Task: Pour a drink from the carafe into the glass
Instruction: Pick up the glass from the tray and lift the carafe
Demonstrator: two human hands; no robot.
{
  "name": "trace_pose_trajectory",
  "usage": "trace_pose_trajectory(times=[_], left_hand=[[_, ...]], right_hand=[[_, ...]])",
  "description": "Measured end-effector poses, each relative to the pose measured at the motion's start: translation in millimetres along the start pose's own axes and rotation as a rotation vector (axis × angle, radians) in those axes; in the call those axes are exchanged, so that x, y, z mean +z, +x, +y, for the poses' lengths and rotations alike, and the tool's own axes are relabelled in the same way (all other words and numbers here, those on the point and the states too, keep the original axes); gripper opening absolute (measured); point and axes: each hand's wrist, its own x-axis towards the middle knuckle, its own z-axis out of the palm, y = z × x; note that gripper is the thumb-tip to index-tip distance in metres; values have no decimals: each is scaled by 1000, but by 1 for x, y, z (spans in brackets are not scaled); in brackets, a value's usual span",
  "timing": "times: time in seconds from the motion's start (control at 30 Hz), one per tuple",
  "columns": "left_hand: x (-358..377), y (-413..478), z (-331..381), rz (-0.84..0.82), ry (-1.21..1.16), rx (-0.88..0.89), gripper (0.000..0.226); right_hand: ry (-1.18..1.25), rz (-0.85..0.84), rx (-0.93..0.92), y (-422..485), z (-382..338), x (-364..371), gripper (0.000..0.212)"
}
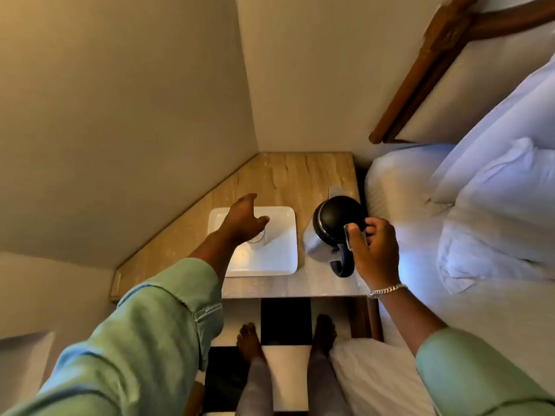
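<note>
**Legible text, labels and markings: none recorded**

No lettering, brand mark, number or sign could be read on any surface in the head view. The carafe [333, 229] showed a plain black lid and bare metal body, with no readable marking. The white tray [279, 259] was unmarked, and the glass [257, 237] on it, largely hidden by a hand, bore nothing legible. The stone-patterned tabletop [288, 175] carried only its veining.

Green sleeves [168, 319], silver bracelet [386, 290], bare feet [249, 340]
</note>
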Motion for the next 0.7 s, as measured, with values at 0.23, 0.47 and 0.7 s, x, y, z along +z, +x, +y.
trace_pose_trajectory(times=[0.23, 0.47, 0.7], left_hand=[[60, 24, -73, -61, -149, -198, 108], [95, 38, -103, 171, -343, -103, 75], [86, 37, -94, 211, -407, -71, 64]], right_hand=[[254, 121, 269, -23, 47, 37, 38], [490, -69, 317, -20, 72, 47, 47], [472, -67, 296, -9, 71, 46, 49]])
